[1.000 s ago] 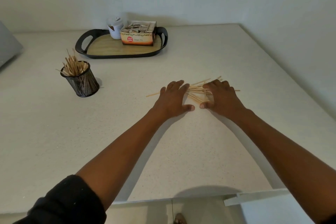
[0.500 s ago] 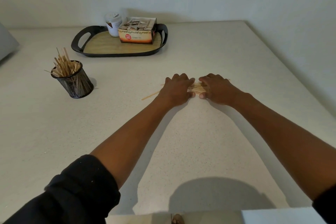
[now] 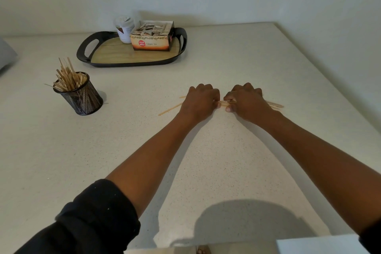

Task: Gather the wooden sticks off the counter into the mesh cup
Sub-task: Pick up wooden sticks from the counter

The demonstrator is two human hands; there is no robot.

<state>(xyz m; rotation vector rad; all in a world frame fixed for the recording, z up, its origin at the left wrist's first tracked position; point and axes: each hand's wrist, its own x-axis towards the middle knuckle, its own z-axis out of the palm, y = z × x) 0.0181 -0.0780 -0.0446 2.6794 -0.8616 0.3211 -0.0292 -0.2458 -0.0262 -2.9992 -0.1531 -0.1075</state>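
Spreading across nearly the whole view, the pale speckled counter [image 3: 237,171] carries everything we see. At its far side sits a black-rimmed serving tray [image 3: 132,62] with a wooden floor, holding an open box of ginger tea sachets [image 3: 152,39] and, just beside the box on its left, a small white lidded jar [image 3: 124,29]. Nearer and to the left stands the black mesh cup [image 3: 82,97], upright and already bristling with sticks. We keep our left hand [image 3: 200,102] and right hand [image 3: 245,103] close together on the counter, well apart from the cup, each grip curled and clamped on the bundle of wooden sticks [image 3: 274,105] lying flat. One loose stick [image 3: 170,109] pokes out left of our left hand.
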